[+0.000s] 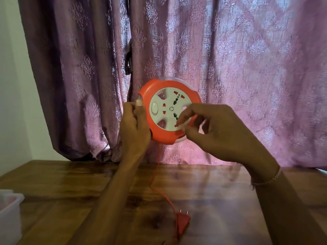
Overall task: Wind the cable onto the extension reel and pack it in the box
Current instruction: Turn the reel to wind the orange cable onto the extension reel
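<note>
From the head camera, a dark, glossy wooden table (203,188) fills the lower half of the picture, its grain catching a pinkish reflection. Behind it hangs a mauve patterned curtain (230,59), lit from behind on the right side and darker on the left, where it is gathered with a tie. A pale wall (12,76) shows at the far left. At the left edge of the table stands a translucent plastic box (8,211), only partly in view.

The extension reel (169,110), orange with a white socket face, is held up in the air above the far part of the table, its face turned toward the camera. The left hand (134,128) grips the reel's left rim, fingers curled behind it and the thumb lying along the front edge. The right hand (217,131) is at the reel's lower right; its fingers (184,117) are bent, and the forefinger tip touches the white face near a red socket slot while the thumb sits by the orange rim. Whether it pinches anything there is blurred and cannot be told.

A thin orange cable (155,175) drops from the bottom of the reel to the table and runs toward the camera, ending in an orange two-pin plug (183,221) lying flat on the wood.
</note>
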A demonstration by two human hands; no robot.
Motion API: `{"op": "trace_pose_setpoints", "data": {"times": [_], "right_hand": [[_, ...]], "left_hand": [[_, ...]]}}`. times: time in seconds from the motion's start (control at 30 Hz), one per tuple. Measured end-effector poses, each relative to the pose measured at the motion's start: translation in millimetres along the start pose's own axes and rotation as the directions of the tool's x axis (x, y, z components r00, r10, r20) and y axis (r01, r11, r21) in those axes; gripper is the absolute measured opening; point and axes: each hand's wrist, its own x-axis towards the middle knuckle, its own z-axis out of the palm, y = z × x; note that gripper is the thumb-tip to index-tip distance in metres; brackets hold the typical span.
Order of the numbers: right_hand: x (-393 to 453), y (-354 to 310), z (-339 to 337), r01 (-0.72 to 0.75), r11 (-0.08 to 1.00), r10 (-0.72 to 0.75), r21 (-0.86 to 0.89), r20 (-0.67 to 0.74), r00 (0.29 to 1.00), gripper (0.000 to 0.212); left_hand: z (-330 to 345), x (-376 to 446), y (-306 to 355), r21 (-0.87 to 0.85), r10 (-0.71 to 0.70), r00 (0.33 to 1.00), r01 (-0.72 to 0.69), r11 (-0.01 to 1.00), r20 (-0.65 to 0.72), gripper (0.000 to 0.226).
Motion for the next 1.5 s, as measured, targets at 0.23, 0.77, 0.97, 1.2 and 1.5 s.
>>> {"op": "trace_pose_setpoints", "data": {"times": [0.23, 0.77, 0.97, 1.2, 1.5], "right_hand": [[5.6, 10.7, 10.9, 0.138, 0.954, -0.144, -0.266, -0.004, 0.990, 0.058], [2.1, 2.2, 23.3, 0.075, 0.770, -0.129, -0.634, -0.039, 0.991, 0.051], [1.2, 1.8, 33.0, -0.141, 0.847, 0.003, -0.513, -0.260, 0.966, 0.058], [4.1, 3.1, 38.6, -0.238, 0.850, 0.042, -0.469, -0.391, 0.919, 0.064], [3.8, 13.8, 20.1, 0.174, 0.864, -0.194, -0.472, 0.007, 0.981, 0.043]], "left_hand": [[1.4, -2.0, 0.7, -0.007, 0.080, 0.994, -0.080, 0.997, 0.081, 0.030], [0.0, -6.1, 9.6, -0.037, 0.097, 0.977, -0.092, 0.995, 0.190, 0.026], [-0.9, -7.7, 11.9, -0.025, 0.105, 0.980, -0.102, 0.994, 0.168, 0.027], [0.0, -8.1, 11.2, -0.024, 0.096, 0.981, -0.093, 0.995, 0.167, 0.027], [-0.5, -6.3, 9.5, -0.022, 0.099, 0.984, -0.097, 0.995, 0.149, 0.025]]}}
